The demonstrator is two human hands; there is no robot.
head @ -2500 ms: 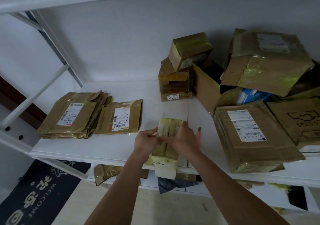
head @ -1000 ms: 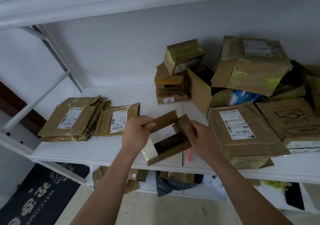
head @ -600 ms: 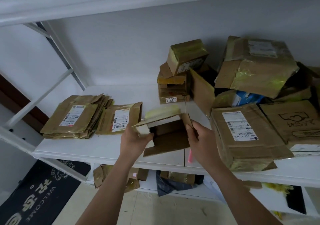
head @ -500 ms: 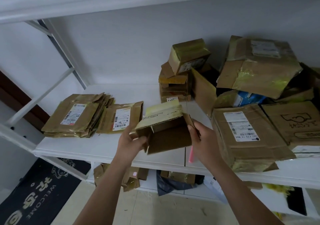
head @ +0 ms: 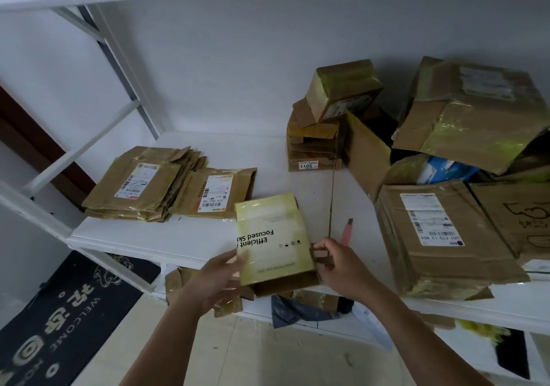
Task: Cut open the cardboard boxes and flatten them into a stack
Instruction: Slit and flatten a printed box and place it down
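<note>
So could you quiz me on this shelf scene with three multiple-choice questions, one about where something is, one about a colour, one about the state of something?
1. Where does the stack of flattened boxes lie?
A. On the left of the white shelf
B. On the floor mat
C. On top of the large labelled box

2. What colour is the cutter lying on the shelf?
A. Blue
B. Pink
C. Black

3. In what state is the pale yellow box in the hands?
A. Sealed and upright
B. Torn into two pieces
C. Pressed nearly flat, held by both hands

Answers:
1 A, the brown pile with shipping labels sits at the shelf's left end.
2 B, its handle shows pink beside the right hand.
3 C, the left hand and the right hand grip its opposite edges and its printed face lies flat.
</note>
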